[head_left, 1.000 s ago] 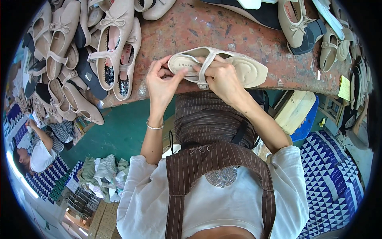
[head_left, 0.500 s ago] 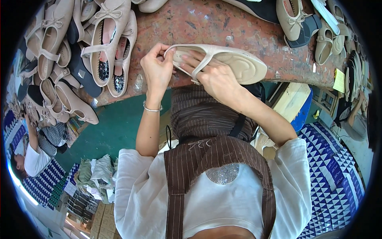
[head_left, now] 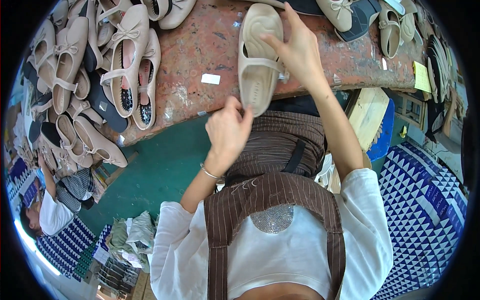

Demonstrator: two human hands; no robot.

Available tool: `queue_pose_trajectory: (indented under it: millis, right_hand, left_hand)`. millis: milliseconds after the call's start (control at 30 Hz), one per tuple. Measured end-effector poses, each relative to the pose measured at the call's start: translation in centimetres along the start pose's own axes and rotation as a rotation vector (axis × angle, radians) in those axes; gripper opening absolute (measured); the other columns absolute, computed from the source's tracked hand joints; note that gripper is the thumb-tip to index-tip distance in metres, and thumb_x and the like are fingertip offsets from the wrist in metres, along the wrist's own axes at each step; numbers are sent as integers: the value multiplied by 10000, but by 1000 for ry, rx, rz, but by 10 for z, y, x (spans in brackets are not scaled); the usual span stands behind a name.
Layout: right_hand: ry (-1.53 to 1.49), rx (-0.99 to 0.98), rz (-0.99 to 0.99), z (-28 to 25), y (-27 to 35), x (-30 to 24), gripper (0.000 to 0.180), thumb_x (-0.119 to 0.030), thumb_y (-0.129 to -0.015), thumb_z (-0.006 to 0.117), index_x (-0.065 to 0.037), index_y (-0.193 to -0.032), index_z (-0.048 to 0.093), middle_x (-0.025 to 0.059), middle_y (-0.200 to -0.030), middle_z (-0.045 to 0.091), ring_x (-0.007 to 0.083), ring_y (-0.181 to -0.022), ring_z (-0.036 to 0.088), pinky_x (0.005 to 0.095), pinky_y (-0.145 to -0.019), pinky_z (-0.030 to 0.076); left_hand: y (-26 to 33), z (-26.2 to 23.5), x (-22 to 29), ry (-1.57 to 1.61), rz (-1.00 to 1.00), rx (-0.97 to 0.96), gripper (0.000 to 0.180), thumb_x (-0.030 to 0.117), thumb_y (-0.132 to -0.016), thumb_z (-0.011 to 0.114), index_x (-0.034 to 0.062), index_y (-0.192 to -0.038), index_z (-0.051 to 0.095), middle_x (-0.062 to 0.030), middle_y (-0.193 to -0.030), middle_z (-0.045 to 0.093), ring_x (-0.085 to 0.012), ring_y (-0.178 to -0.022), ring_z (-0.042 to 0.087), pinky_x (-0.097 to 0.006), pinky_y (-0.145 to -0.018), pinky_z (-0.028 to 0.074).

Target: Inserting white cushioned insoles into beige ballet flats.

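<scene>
Shoe [head_left: 257,62], beige and open-topped, has swung round under the hands: half a second ago it lay lengthwise along the near edge of the tabletop [head_left: 195,55], and now its toe points to the far edge while its heel juts past the near edge, above the wearer's striped apron [head_left: 285,132]. From where I stand I can't tell whether it rests on the wood or is held just clear of it.

The grip has changed with that turn. The left hand [head_left: 227,127], fingers curled, is at the heel, its thumb against or just beside the rim; it looks a light hold at most. The right hand [head_left: 300,45] has left the heel and spread wide by the toe, thumb reaching over the opening and forefinger raised. Whether that thumb touches the lining I can't tell.

With the fingers out of it, the insole [head_left: 257,92] lies in plain view beyond the 1 strap [head_left: 262,63], looking smooth and seated, so I'd judge the close fingerwork at the heel over, or at least paused.

1 white slip [head_left: 210,79] now shows left of the shoe, near the same edge. Other beige shoes [head_left: 64,85] crowd the tabletop's left end.
</scene>
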State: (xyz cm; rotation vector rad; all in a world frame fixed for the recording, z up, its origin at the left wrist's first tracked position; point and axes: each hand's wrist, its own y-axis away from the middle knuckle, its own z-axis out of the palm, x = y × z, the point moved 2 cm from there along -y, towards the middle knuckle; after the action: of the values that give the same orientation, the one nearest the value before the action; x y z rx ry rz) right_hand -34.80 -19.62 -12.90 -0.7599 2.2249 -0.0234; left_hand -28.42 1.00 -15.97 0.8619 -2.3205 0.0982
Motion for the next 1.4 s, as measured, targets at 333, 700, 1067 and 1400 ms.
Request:
queue_pose_trajectory:
  millis: [333,700,1067,1400]
  right_hand:
    - [272,-254,-353,1,98,-25,269,-34,-819,533,63,-1070,532,285,-1228,605,350,-1186,607,559,-1161,248]
    - [311,-184,-402,40,78,-16,527,-6,-799,546,118,-1310,505,261,-1302,579,349,-1257,556,533,-1154,291]
    - [356,-271,-378,34,46,-27,553,-13,-827,488,136,-1356,426,303,-1382,486,387,-1326,466,531,-1170,236]
    - [652,-487,-377,77,9,-15,173,-53,-837,512,28,-882,659,119,-772,624,259,-798,659,665,-1158,100]
  left_hand:
    - [19,48,33,-184,408,-115,658,291,-830,647,33,-1412,478,-189,-1400,476,-380,-1347,367,-652,-1114,218]
    - [16,58,25,-125,468,29,470,94,-793,586,-97,-1222,591,-262,-1281,545,-409,-1313,430,-545,-1097,331]
    - [11,52,26,-214,487,-12,389,118,-783,642,-19,-1147,653,-187,-1126,617,-370,-1206,516,-522,-1020,392]
    - [2,49,31,-296,509,126,360,132,-835,672,-61,-1136,639,-212,-1218,616,-346,-1237,526,-460,-955,431]
